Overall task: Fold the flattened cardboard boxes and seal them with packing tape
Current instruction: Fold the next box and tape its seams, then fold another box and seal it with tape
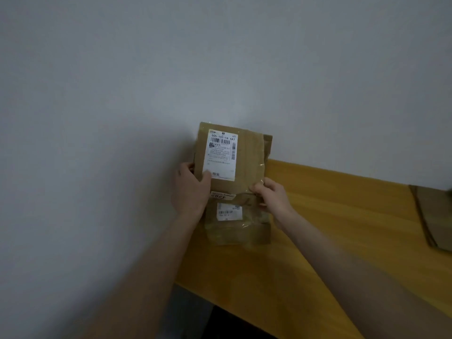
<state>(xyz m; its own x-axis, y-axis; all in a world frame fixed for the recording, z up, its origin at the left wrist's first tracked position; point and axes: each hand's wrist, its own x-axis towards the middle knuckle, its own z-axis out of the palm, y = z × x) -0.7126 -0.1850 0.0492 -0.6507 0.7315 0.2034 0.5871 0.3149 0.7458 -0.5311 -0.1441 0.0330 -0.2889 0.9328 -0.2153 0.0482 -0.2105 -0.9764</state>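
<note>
The box (247, 157) is over the table's (342, 216) left end, before the wall (122, 94), left grip (189, 189) on its left edge, right grip (274, 195) on its right. Cardboard (433, 216) lies at the table's far right.

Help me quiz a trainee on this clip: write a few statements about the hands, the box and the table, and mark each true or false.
1. The left hand and the right hand both hold the box. True.
2. The box is folded up into a cube. False: it is flat.
3. A white label sits on the upper part of the box. True.
4. The table is white. False: it is yellow-brown wood; the wall behind it is white.
5. More cardboard lies on the table at the far right. True.
</note>
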